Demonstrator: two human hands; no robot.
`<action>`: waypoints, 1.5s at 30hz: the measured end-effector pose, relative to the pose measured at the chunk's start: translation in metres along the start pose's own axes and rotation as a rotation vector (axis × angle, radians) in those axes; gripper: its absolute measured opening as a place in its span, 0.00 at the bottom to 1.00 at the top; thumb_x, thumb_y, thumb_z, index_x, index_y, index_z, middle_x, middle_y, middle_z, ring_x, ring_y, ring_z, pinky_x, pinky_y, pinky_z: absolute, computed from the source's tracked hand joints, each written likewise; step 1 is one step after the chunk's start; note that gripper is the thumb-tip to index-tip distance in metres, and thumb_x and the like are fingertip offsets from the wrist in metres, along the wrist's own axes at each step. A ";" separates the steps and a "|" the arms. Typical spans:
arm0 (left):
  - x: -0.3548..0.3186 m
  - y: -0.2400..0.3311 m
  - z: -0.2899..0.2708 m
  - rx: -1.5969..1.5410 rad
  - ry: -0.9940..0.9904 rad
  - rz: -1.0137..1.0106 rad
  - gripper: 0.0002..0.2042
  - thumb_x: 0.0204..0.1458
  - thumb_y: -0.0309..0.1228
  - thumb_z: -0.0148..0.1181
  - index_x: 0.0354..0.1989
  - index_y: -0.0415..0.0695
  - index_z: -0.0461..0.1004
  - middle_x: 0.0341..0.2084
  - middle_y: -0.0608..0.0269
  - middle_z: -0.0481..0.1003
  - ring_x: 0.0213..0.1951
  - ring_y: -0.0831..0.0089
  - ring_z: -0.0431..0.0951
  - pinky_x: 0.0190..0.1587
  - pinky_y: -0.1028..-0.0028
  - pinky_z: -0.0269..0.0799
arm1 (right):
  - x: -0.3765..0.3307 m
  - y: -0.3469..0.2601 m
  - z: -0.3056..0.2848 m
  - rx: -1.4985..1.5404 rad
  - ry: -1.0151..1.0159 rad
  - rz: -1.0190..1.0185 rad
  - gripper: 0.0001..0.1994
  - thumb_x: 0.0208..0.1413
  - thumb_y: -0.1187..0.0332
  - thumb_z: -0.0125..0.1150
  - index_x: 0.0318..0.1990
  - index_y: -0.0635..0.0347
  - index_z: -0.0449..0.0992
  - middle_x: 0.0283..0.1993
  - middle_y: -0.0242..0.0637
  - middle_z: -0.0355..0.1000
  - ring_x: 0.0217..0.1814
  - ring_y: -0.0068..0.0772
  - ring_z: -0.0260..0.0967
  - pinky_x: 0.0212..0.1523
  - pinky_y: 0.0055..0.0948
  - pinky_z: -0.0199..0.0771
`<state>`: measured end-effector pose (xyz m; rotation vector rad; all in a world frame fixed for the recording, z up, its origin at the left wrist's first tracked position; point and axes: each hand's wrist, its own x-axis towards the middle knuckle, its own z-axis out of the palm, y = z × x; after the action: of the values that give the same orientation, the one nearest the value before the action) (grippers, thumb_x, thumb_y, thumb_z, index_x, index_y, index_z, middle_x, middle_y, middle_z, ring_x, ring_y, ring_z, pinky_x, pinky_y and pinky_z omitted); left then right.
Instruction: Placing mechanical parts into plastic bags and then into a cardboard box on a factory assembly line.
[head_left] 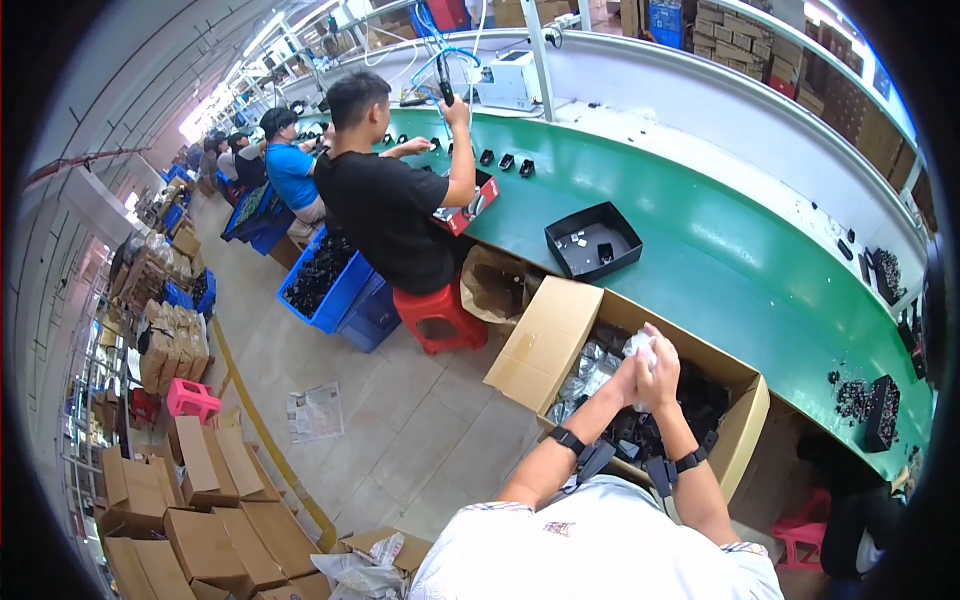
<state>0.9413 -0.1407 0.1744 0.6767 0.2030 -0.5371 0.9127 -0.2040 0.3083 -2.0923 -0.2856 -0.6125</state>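
Observation:
My left hand [624,382] and my right hand [660,375] are pressed together, both closed around a crumpled white piece of plastic or paper [638,345]; its exact kind is hard to make out. They are held above an open cardboard box [748,425]. Inside the box are clear plastic bags [590,372] and many small black parts [632,438]. A dark band with a small device is strapped to each of my wrists.
Along the box runs a green workbench [700,290] bearing a black tray [594,240] with small pieces. Left of the box, a person in black [385,190] sits on a red stool [440,313] beside blue crates [340,290]. Cardboard boxes [215,520] fill the lower left.

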 end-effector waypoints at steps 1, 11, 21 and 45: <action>0.002 -0.011 -0.012 -0.025 0.001 -0.061 0.21 0.63 0.30 0.44 0.64 0.42 0.54 0.60 0.58 0.61 0.60 0.66 0.62 0.62 0.71 0.55 | 0.000 0.004 -0.003 -0.024 -0.082 0.022 0.11 0.50 0.65 0.55 0.31 0.66 0.69 0.47 0.54 0.74 0.47 0.58 0.69 0.53 0.45 0.68; -0.035 0.029 0.034 -0.125 -0.309 -0.075 0.12 0.64 0.42 0.45 0.45 0.51 0.70 0.39 0.72 0.74 0.41 0.79 0.75 0.43 0.76 0.72 | 0.005 -0.009 -0.008 0.122 0.078 0.034 0.09 0.59 0.68 0.49 0.39 0.64 0.72 0.30 0.51 0.73 0.34 0.56 0.74 0.36 0.41 0.72; -0.044 0.049 0.093 -0.028 -0.015 0.439 0.17 0.65 0.37 0.42 0.56 0.41 0.67 0.49 0.61 0.72 0.51 0.71 0.72 0.56 0.74 0.66 | 0.033 0.029 0.015 0.339 0.189 0.309 0.14 0.63 0.67 0.46 0.29 0.66 0.72 0.25 0.41 0.70 0.27 0.32 0.68 0.32 0.31 0.68; -0.069 0.083 0.084 -0.218 -0.083 0.122 0.17 0.57 0.56 0.55 0.33 0.56 0.70 0.29 0.75 0.69 0.33 0.82 0.71 0.35 0.76 0.69 | 0.019 -0.010 -0.024 0.019 -0.351 -0.268 0.26 0.53 0.66 0.51 0.60 0.68 0.63 0.59 0.54 0.64 0.64 0.55 0.60 0.65 0.43 0.56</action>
<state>0.9283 -0.1124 0.3077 0.4502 0.1389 -0.4179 0.9168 -0.2189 0.3362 -2.1546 -0.7773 -0.3900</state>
